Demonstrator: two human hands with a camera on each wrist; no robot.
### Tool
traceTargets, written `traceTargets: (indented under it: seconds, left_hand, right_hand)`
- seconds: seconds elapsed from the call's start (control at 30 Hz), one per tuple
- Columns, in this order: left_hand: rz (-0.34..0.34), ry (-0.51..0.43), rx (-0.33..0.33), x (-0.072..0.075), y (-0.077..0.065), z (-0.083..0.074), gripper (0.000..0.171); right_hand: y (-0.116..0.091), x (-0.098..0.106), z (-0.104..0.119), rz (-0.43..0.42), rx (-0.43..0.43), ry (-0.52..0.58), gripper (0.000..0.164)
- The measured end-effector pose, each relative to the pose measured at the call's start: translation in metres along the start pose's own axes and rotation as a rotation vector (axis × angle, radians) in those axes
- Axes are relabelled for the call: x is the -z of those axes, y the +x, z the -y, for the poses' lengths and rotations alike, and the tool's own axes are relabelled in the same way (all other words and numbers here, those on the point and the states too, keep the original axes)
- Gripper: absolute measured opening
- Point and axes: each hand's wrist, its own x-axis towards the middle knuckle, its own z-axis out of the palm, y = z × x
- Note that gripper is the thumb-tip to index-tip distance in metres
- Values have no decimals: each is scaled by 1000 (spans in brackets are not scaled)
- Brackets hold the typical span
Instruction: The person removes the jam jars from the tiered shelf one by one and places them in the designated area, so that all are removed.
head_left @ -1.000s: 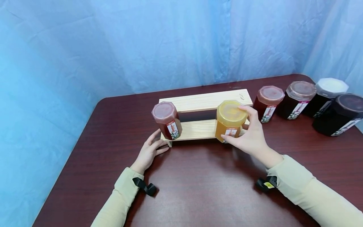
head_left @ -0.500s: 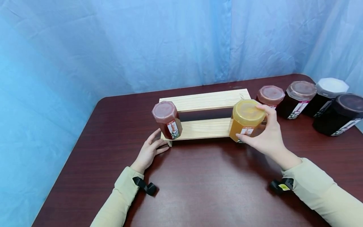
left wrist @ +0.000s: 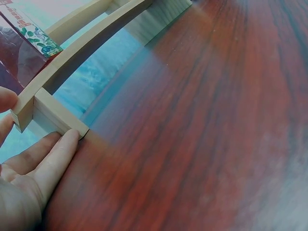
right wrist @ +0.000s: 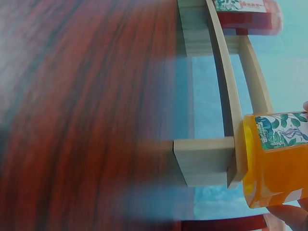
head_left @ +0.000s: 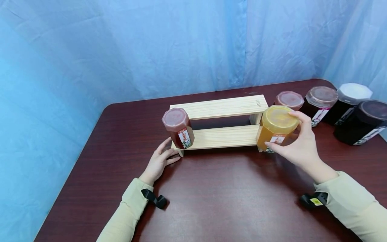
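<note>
My right hand [head_left: 302, 154] grips a yellow jar [head_left: 279, 121] with a white label, thumb in front and fingers behind. In the head view the jar stands over the right end of the lower board of a two-step wooden rack [head_left: 222, 136]. The right wrist view has the yellow jar [right wrist: 276, 166] at the board's end, apparently against it. On the left end of that board sits a red jar [head_left: 178, 126]. Beside it my left hand [head_left: 156, 164] touches the rack's left end, fingers nearly straight. Fingertips [left wrist: 71, 137] rest by the rack's leg in the left wrist view.
A second reddish jar [head_left: 289, 98] stands right of the rack, partly hidden behind the yellow one. Further right are dark jars, one with a clear lid [head_left: 321, 95], one white-lidded [head_left: 353, 92], one dark-lidded [head_left: 361, 124]. Blue curtains [head_left: 193, 50] hang behind the dark wooden table [head_left: 217, 195].
My right hand has moved the yellow jar rightward along the lower board to its right end, now covering part of the reddish jar behind. My left hand and the red jar have stayed put.
</note>
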Motion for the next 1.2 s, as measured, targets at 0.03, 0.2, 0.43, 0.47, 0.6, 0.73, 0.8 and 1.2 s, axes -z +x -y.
traceTargets:
  seconds: [0.03,0.2,0.43,0.47,0.6,0.73,0.8,1.2]
  left_hand:
    - [0,0,0,0,0,0,58]
    - [3,0,1,0,0,0,58]
    - [4,-1,-4,-1,0,-1,57]
    - [2,-3,-5,-1,0,-1,57]
    - [-5,-10,-6,-1,0,-1,57]
    - [-4,-12,-8,-1,-1,-1,57]
    - [-2,-11,-13,-1,-2,0,57]
    - [4,5,-13,0,-1,1,57]
  right_hand:
    - [0,1,-1,-1,-4,-1,101]
    - [0,8,-5,-8,-20,-3,102]
    - [1,21,-11,-29,-34,-26,105]
    - [1,24,-12,-32,-38,-29,106]
    - [1,33,-17,-43,-66,-35,108]
    - [-1,42,-23,-46,-108,-55,108]
    - [-1,46,-26,-39,-143,-72,109]
    - [-5,68,-43,10,-262,-186,108]
